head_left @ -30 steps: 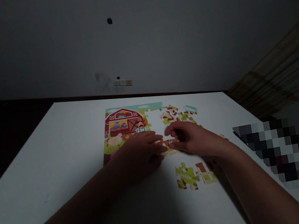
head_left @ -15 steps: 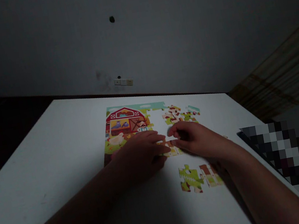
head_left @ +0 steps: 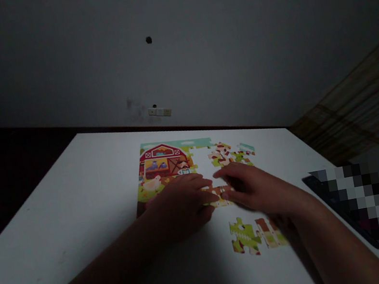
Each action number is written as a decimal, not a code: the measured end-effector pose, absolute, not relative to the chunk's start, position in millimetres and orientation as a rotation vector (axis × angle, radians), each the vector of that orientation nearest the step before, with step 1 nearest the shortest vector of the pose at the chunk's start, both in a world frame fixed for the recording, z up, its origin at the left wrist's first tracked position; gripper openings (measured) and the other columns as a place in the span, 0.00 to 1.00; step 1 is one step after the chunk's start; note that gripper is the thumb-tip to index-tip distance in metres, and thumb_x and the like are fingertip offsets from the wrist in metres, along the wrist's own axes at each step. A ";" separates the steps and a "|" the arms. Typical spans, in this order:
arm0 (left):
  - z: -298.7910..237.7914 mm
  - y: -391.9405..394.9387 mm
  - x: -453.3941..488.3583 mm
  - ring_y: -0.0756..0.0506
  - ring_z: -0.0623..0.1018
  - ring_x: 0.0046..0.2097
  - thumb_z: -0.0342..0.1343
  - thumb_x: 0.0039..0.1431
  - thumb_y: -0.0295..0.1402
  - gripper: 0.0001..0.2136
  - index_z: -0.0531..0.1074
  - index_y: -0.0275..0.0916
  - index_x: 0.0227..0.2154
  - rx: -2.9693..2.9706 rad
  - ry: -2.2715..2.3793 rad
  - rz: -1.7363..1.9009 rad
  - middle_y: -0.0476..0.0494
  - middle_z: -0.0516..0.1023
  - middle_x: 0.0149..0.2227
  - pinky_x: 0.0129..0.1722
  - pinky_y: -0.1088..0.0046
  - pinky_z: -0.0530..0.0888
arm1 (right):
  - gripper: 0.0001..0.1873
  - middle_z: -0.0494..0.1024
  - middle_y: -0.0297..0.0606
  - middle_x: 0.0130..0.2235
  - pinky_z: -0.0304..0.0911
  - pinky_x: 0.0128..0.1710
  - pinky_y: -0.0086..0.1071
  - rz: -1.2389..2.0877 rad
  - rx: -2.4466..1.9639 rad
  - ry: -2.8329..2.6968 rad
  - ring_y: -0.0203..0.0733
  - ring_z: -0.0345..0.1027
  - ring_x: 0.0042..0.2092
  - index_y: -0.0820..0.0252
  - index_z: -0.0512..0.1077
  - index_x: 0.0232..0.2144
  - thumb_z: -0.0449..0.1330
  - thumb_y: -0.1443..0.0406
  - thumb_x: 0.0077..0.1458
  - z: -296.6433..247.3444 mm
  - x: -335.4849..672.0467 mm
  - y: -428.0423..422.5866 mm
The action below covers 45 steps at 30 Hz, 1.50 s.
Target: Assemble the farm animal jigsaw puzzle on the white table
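Note:
A jigsaw puzzle (head_left: pixel 157 167) with a red barn, a hen and a farmer lies partly joined on the white table. My left hand (head_left: pixel 185 201) rests flat over its lower part, fingers stretched to the right and covering some of the picture. At the lower edge is a puzzle piece (head_left: pixel 218 204) with a pale fence, flat on the table. Curled around this piece's right side is my right hand (head_left: pixel 250 182), thumb on it and index finger bent above. The hand hides part of the piece.
Joined cow pieces (head_left: pixel 223 153) and a sky-coloured piece (head_left: pixel 246 147) lie beyond my right hand. Nearer me are a green piece (head_left: pixel 243 237) and a fence piece (head_left: pixel 270 233), partly behind my right forearm. A dark flat object (head_left: pixel 332 202), partly pixelated, lies on the table (head_left: pixel 55 195) at right.
The whole scene sits slightly lower in view as the camera tilts up. My right thumb has shifted slightly over the fence piece; my left hand stays on the puzzle.

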<state>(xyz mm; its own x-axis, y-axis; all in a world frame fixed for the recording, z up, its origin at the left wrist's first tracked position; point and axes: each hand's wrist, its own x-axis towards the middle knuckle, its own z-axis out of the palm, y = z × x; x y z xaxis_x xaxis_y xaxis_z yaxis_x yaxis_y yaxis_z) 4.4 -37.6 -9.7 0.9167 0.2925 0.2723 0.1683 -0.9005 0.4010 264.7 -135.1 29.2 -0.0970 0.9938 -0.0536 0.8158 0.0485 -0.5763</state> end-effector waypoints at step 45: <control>-8.3 -23.3 3.5 0.30 0.83 0.65 0.63 0.67 0.39 0.17 0.89 0.58 0.54 2.623 0.305 0.420 0.43 0.86 0.66 0.65 0.41 0.79 | 0.21 0.90 0.37 0.54 0.75 0.64 0.51 0.801 -1.602 -1.895 0.51 0.83 0.57 0.43 0.85 0.51 0.61 0.74 0.67 34.5 272.9 -129.9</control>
